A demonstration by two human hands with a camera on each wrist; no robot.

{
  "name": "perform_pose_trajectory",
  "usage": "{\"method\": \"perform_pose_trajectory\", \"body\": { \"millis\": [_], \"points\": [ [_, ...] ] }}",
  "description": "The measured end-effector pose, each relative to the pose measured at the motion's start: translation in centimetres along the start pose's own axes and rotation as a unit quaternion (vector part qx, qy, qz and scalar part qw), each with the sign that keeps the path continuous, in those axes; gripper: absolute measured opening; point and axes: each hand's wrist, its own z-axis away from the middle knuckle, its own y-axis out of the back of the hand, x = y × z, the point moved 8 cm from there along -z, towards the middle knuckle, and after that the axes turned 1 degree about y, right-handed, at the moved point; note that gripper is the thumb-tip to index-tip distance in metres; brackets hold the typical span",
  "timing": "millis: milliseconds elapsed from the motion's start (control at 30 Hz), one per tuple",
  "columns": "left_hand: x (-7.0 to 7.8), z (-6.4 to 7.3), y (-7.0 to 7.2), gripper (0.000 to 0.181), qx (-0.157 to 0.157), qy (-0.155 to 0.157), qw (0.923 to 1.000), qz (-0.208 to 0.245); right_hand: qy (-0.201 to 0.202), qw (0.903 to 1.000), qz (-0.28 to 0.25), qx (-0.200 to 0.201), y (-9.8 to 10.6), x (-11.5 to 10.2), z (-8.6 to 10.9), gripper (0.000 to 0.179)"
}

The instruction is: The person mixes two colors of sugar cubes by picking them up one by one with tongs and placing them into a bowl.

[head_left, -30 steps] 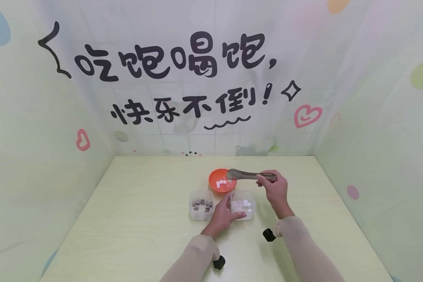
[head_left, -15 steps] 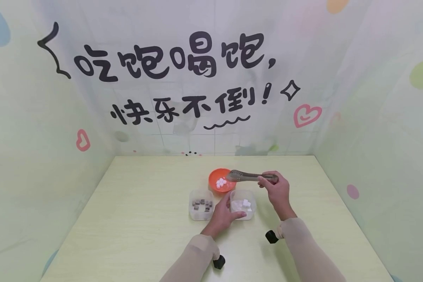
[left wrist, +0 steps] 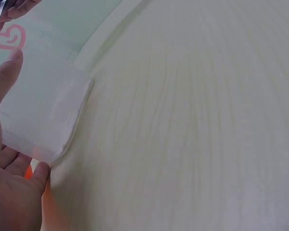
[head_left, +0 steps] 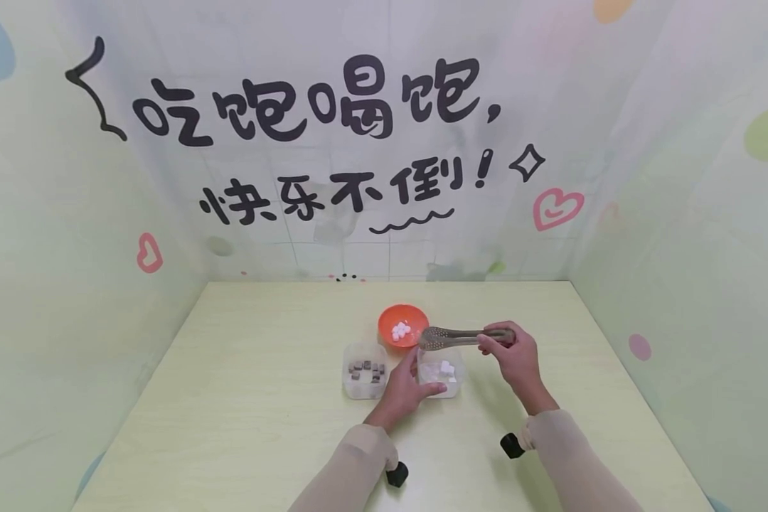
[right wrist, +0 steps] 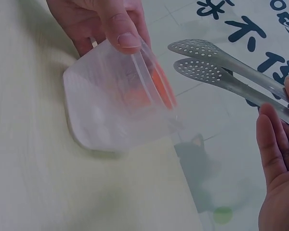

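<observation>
My left hand (head_left: 402,395) grips a clear plastic container (right wrist: 103,103), its thumb over the near rim and its fingers at the far side. Several white cubes (head_left: 447,368) lie inside. My right hand (head_left: 517,361) holds metal tongs (head_left: 451,337) with perforated tips by their handle end. The tips (right wrist: 197,70) stand slightly apart with nothing between them, over the gap between that container and an orange bowl (head_left: 418,318). A small cluster of white pieces (head_left: 400,331) sits in the bowl.
Left of my left hand stands a second clear container (head_left: 347,387) with several brown cubes (head_left: 357,369) in it. All of it rests on a pale wood-grain table (head_left: 243,398), enclosed by a printed back wall (head_left: 333,263) and side walls.
The tongs have moved right and nearer, from over the orange bowl toward the container, and their arms have spread. The white pieces in the bowl sit closer together. My left hand stays put.
</observation>
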Motion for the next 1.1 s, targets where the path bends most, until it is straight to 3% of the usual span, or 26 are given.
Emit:
{"method": "perform_pose_trajectory", "body": {
  "millis": [533, 733, 933, 1100],
  "points": [
    [0.1, -0.1, 0.2, 0.097, -0.004, -0.01, 0.9999, -0.001, 0.022, 0.9958, 0.083, -0.033, 0.4, 0.0, 1.5, 0.021],
    [0.0, -0.1, 0.2, 0.097, -0.006, -0.005, 1.0, -0.002, 0.028, 0.9934, 0.105, -0.036, 0.7, 3.6, 0.9, 0.022],
    [0.0, -0.1, 0.2, 0.096, -0.007, -0.011, 0.9999, -0.003, 0.055, 0.987, 0.144, -0.046, 0.3, 3.6, 0.9, 0.02],
    [0.1, 0.0, 0.1, 0.095, -0.007, -0.008, 0.9999, -0.001, 0.085, 0.9756, 0.196, -0.052, -0.2, 2.8, 0.9, 0.021]
  ]
}}
